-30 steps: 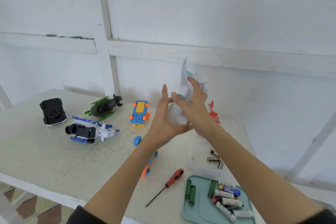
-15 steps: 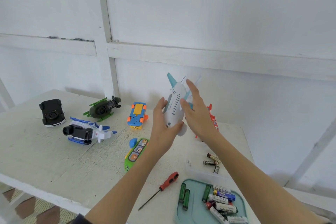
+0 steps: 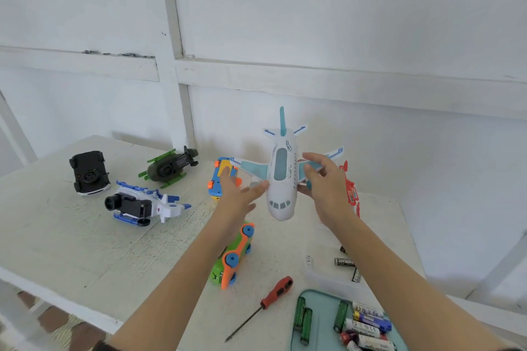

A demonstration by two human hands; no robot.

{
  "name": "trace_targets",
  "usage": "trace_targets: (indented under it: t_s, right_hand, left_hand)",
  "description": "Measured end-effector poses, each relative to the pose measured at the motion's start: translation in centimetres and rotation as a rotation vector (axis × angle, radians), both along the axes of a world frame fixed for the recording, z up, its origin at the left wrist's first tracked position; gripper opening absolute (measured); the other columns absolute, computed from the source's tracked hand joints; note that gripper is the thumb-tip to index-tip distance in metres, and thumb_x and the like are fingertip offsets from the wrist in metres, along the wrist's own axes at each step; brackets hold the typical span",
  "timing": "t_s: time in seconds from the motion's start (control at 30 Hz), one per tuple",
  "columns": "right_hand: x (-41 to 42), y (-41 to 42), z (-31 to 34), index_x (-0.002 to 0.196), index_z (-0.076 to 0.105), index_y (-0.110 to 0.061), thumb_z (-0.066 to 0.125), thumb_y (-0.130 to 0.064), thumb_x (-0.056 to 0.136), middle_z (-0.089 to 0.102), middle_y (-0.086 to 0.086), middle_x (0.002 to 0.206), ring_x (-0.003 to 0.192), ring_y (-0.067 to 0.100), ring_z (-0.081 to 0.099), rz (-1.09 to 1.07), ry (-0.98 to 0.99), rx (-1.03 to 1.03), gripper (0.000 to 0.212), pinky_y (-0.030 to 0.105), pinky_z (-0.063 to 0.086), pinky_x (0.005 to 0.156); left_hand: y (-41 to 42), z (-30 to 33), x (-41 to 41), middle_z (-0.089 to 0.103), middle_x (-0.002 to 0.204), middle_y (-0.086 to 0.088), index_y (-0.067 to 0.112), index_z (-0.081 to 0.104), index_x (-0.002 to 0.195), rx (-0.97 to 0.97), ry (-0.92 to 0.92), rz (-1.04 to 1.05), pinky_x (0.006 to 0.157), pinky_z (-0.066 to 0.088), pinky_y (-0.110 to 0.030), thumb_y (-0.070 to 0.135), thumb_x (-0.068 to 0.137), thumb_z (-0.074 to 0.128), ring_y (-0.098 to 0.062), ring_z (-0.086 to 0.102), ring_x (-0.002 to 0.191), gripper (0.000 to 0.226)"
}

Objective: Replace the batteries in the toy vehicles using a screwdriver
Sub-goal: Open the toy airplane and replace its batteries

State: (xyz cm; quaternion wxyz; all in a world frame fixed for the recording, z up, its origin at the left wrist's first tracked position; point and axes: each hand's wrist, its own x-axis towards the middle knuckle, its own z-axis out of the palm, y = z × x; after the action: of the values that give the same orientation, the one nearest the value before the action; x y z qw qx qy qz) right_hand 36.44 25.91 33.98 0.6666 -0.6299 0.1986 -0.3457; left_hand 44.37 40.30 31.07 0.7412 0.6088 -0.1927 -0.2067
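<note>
**Two hands steady the toy airplane**

Two hands hold the toy airplane (image 3: 281, 177) top-up above the table (image 3: 71, 236): the right hand (image 3: 328, 188) grips its wing, while the left hand (image 3: 238, 196), fingers relaxed and straight, touches its side. Roll it belly-up to find the battery cover, then fetch the screwdriver (image 3: 263, 303) lying nearer than the airplane.

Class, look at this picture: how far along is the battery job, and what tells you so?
Done: nothing shows for certain, though five toys lie overturned or on their sides on the table. In hand: the toy plane, upright between the left hand and right hand. Left: the screwdriver lies untouched, and batteries wait in the tray.
</note>
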Motion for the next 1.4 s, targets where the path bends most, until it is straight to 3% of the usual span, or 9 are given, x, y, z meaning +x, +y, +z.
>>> trace_targets:
  t_s: [0.1,0.23,0.37,0.5,0.73,0.83,1.1,1.23,1.4]
  right_hand:
    - [1.7,-0.1,-1.2,0.107,0.059,-0.014,0.044,-0.004,0.096,0.056,0.011,0.116,0.096,0.018,0.063,0.019,0.037,0.014,0.021,0.027,0.059,0.066]
    - [4.2,-0.9,-3.0,0.103,0.059,-0.023,0.045,-0.010,0.097,0.054,0.012,0.121,0.101,0.021,0.061,0.108,0.088,0.017,0.020,0.026,0.057,0.069]
    - [5.9,-2.3,-4.6,0.116,0.054,-0.030,0.063,-0.023,0.087,0.054,0.006,0.126,0.106,0.023,0.061,0.295,0.196,0.023,0.031,0.036,0.055,0.085]
    - [7.8,-3.5,-5.8,0.124,0.047,-0.036,0.067,-0.025,0.085,0.050,-0.003,0.124,0.113,0.020,0.054,0.279,0.345,-0.017,0.045,0.039,0.048,0.095]
    - [10.1,-4.8,-7.7,0.129,0.043,-0.032,0.064,-0.021,0.087,0.046,-0.004,0.119,0.114,0.019,0.048,0.211,0.473,-0.021,0.047,0.021,0.043,0.075]
    - [10.4,-5.2,-8.6,0.131,0.041,-0.032,0.063,-0.022,0.088,0.041,-0.005,0.125,0.118,0.019,0.044,0.204,0.513,0.002,0.049,0.025,0.039,0.081]
    - [11.0,-5.5,-9.9,0.137,0.037,-0.031,0.060,-0.027,0.090,0.038,0.001,0.141,0.125,0.021,0.039,0.193,0.606,-0.017,0.052,0.031,0.038,0.091]
    - [10.9,-5.3,-10.4,0.139,0.035,-0.033,0.057,-0.033,0.091,0.034,0.000,0.147,0.130,0.022,0.036,0.192,0.608,-0.024,0.053,0.033,0.037,0.096]
    - [10.8,-5.1,-10.4,0.140,0.033,-0.034,0.055,-0.034,0.092,0.032,0.002,0.148,0.130,0.022,0.036,0.199,0.601,-0.004,0.053,0.031,0.037,0.091]
  left_hand:
    - [-0.4,-0.2,2.6,0.035,0.152,-0.003,0.030,0.000,0.153,-0.068,0.047,-0.077,0.093,0.052,-0.043,0.002,0.086,0.070,-0.016,0.059,0.114,0.101]
    - [-1.0,-1.0,6.0,0.023,0.158,-0.003,0.033,0.003,0.153,0.128,-0.090,-0.105,0.108,0.042,-0.045,0.010,0.085,0.073,-0.020,0.051,0.122,0.101]
    - [-1.9,-2.2,9.8,0.030,0.144,0.007,0.041,0.034,0.140,0.238,-0.160,-0.274,0.088,0.047,-0.022,0.014,0.087,0.072,-0.003,0.056,0.102,0.070]
    - [-3.5,-3.7,12.9,0.032,0.141,0.000,0.039,0.042,0.135,0.391,-0.248,-0.375,0.089,0.048,-0.025,0.017,0.089,0.070,-0.011,0.059,0.095,0.058]
    - [-5.9,-6.5,15.6,0.031,0.135,-0.006,0.052,0.043,0.126,0.598,-0.272,-0.479,0.108,0.040,-0.047,0.031,0.091,0.067,-0.027,0.047,0.121,0.047]
    - [-6.7,-7.3,16.1,0.034,0.132,-0.008,0.053,0.042,0.130,0.648,-0.279,-0.494,0.107,0.041,-0.050,0.034,0.091,0.066,-0.030,0.044,0.123,0.050]
    - [-7.1,-8.9,16.8,0.035,0.129,-0.008,0.053,0.044,0.129,0.647,-0.235,-0.513,0.107,0.041,-0.045,0.033,0.091,0.066,-0.030,0.042,0.121,0.048]
    - [-6.8,-8.9,16.7,0.033,0.130,-0.010,0.045,0.045,0.133,0.602,-0.182,-0.526,0.093,0.046,-0.029,0.029,0.093,0.064,-0.027,0.044,0.119,0.047]
    - [-6.7,-8.4,16.3,0.034,0.131,-0.010,0.046,0.045,0.132,0.593,-0.125,-0.527,0.087,0.046,-0.028,0.029,0.093,0.064,-0.028,0.045,0.117,0.047]
